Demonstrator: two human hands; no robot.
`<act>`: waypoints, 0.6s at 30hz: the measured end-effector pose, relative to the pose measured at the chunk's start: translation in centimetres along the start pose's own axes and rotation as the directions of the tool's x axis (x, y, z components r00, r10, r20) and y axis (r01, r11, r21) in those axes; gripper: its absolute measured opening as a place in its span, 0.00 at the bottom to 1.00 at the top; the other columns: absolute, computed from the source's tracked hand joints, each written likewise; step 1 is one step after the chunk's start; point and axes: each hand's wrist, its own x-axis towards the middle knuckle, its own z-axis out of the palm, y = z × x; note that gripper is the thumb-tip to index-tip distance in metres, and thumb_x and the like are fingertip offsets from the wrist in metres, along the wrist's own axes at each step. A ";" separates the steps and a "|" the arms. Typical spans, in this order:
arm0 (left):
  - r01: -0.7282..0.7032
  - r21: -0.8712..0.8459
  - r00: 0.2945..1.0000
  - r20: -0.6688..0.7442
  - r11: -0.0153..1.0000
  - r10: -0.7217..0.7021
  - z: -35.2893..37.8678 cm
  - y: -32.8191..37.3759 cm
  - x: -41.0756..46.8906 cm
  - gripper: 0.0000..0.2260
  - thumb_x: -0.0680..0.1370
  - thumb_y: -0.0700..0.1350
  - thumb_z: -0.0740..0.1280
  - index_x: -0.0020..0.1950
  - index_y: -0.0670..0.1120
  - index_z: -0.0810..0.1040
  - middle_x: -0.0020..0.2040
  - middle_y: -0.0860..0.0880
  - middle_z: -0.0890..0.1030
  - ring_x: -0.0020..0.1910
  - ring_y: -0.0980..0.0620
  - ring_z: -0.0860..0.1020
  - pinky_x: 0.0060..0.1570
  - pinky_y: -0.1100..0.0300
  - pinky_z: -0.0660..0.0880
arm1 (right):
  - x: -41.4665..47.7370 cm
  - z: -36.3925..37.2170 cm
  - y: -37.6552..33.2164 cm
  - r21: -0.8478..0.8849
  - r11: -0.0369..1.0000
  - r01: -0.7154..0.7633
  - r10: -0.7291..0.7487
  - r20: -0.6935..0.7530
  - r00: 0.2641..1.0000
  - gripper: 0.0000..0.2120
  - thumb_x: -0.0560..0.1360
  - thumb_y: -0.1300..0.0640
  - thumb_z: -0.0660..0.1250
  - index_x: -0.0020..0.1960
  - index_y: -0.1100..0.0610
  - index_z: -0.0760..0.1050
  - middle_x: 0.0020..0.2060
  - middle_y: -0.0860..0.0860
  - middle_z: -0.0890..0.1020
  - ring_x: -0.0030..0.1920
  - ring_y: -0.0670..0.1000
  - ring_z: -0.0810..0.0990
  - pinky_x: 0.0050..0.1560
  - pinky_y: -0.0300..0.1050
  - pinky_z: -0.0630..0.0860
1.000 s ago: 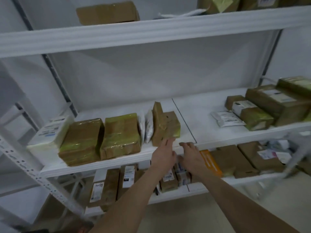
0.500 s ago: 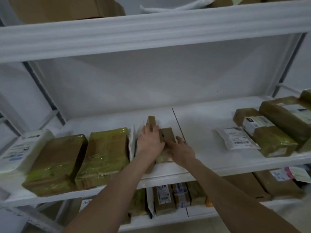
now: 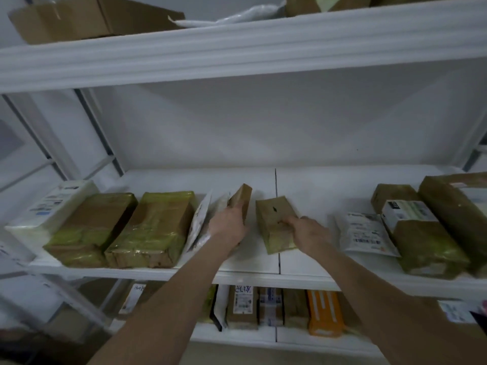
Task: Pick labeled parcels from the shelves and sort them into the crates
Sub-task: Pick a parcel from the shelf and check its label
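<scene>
Head view. The dark seam [image 3: 275, 185] that splits the white middle shelf [image 3: 329, 262] serves as the landmark.

Two bare hands reach in. The left hand [image 3: 229, 225], just left of the seam, grasps the near end of a thin brown-paper parcel [image 3: 243, 198] standing on its edge. The right hand [image 3: 312, 234], just right of the seam, has its fingers curled onto a small brown parcel [image 3: 272, 219]. This one is a flat rectangular block with glossy yellowish tape at its near end, and it lies across the seam.

Left of the seam, nearest first:
- two crinkled white plastic mailers [image 3: 201, 219], on edge and touching the left hand
- two brick-shaped cardboard boxes [image 3: 155, 227], side by side under shiny yellow-green film
- one soft white padded parcel [image 3: 50, 206] with a printed label, farthest from the seam

Right of the seam:
- one flat white mailer with a barcode label [image 3: 366, 234]
- beyond it, two long brown boxes [image 3: 421, 233], the nearer one with a white label; the farther runs off the edge

Below the seam, a lower shelf holds a row of parcels on edge, too blurred to count. One of them is an orange packet [image 3: 325, 312]. High above and left of the seam, one open cardboard carton [image 3: 79, 17] sits on the top shelf.
</scene>
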 end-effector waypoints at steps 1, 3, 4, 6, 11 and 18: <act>0.011 0.024 1.000 0.013 1.000 -0.011 0.5 0.8 -0.3 0.27 0.77 0.44 0.64 0.74 0.49 0.60 0.64 0.44 0.75 0.57 0.43 0.78 0.48 0.51 0.75 | -0.2 -0.2 1.1 0.006 1.000 -0.003 0.003 0.014 1.000 0.24 0.80 0.59 0.55 0.70 0.37 0.64 0.56 0.53 0.74 0.55 0.55 0.75 0.53 0.48 0.75; 0.015 0.063 0.999 0.044 0.998 -0.018 1.5 2.3 -0.8 0.25 0.77 0.42 0.63 0.73 0.47 0.61 0.63 0.44 0.76 0.57 0.43 0.78 0.47 0.52 0.74 | -0.7 -0.7 3.0 0.029 0.999 -0.016 0.015 0.027 1.000 0.21 0.80 0.55 0.55 0.70 0.38 0.64 0.56 0.53 0.74 0.55 0.55 0.74 0.54 0.50 0.76; 0.015 0.054 0.998 0.065 0.998 -0.018 2.0 3.0 -1.0 0.23 0.78 0.43 0.63 0.72 0.46 0.62 0.61 0.44 0.76 0.56 0.43 0.78 0.45 0.53 0.73 | -1.0 -0.9 3.7 0.042 0.999 -0.030 0.029 0.024 0.999 0.19 0.80 0.52 0.55 0.70 0.39 0.65 0.56 0.52 0.75 0.55 0.55 0.75 0.54 0.49 0.75; 0.028 -0.004 0.991 0.131 1.000 -0.027 3.0 4.1 -1.4 0.19 0.79 0.44 0.62 0.69 0.45 0.65 0.60 0.44 0.76 0.56 0.44 0.78 0.43 0.55 0.72 | -1.1 -1.3 4.5 0.064 0.995 -0.076 0.076 0.007 0.997 0.20 0.78 0.39 0.52 0.67 0.43 0.68 0.53 0.52 0.77 0.53 0.55 0.76 0.52 0.48 0.75; 0.055 -0.122 0.970 0.241 0.991 -0.024 4.8 5.5 -1.5 0.13 0.79 0.43 0.62 0.63 0.43 0.70 0.58 0.45 0.76 0.55 0.47 0.77 0.47 0.56 0.74 | -0.4 -1.5 4.0 0.058 0.977 -0.207 0.208 -0.012 0.978 0.45 0.61 0.20 0.58 0.67 0.49 0.63 0.56 0.55 0.75 0.55 0.58 0.76 0.53 0.52 0.76; 0.176 -0.685 0.966 0.260 0.707 0.011 4.2 7.8 -0.4 0.17 0.82 0.48 0.57 0.67 0.41 0.72 0.57 0.43 0.79 0.55 0.44 0.78 0.56 0.53 0.76 | -0.3 -2.0 2.7 0.223 0.930 -0.292 0.294 0.027 0.956 0.48 0.63 0.29 0.68 0.73 0.52 0.56 0.61 0.56 0.71 0.60 0.58 0.73 0.52 0.49 0.74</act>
